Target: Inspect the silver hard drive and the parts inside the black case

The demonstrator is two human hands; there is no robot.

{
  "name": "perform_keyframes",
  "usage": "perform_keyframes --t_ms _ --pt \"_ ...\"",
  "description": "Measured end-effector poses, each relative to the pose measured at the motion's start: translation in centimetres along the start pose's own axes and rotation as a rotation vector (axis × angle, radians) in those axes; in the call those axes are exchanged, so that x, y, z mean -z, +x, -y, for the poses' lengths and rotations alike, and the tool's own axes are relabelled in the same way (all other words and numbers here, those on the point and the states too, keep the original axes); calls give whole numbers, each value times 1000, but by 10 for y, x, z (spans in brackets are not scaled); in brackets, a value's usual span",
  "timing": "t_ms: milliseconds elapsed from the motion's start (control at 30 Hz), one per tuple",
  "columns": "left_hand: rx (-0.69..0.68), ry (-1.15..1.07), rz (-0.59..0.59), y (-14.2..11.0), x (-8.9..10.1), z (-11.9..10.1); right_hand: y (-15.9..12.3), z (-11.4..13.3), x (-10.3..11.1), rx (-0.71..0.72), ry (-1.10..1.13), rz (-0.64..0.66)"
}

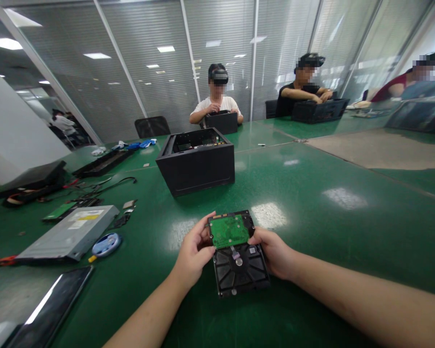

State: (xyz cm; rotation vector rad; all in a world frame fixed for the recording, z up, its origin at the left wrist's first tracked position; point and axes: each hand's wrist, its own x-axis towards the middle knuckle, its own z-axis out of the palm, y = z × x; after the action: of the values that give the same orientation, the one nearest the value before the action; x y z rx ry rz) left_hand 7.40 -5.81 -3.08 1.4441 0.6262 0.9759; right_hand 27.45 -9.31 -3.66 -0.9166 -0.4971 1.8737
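Note:
I hold a black hard drive (239,263) above the green table, its underside up, with a green circuit board (229,231) on its far half. My left hand (193,253) grips the drive's left edge, thumb and fingers curled onto the board's corner. My right hand (274,251) is closed on the right edge. An open black computer case (195,164) stands on the table just beyond the drive.
At the left lie a silver optical drive (70,233), a blue round tape measure (106,244), a dark glossy panel (49,309), loose cables and black panels (32,181). Three other people sit at the far side with their own black cases (223,121).

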Motion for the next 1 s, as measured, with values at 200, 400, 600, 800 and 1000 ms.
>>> perform_keyframes --t_ms 200,400,600,800,1000 --pt "-7 12 -5 1 -1 -1 1 0 0 9 -6 23" --pt "-13 10 3 1 -1 -1 0 1 -3 2 14 23" --pt "-12 5 8 1 -1 1 1 1 -1 -2 11 1" --pt "4 8 -9 -1 -2 -2 1 -1 0 4 20 17" --pt "4 9 -6 0 -2 -2 1 0 2 5 52 93"
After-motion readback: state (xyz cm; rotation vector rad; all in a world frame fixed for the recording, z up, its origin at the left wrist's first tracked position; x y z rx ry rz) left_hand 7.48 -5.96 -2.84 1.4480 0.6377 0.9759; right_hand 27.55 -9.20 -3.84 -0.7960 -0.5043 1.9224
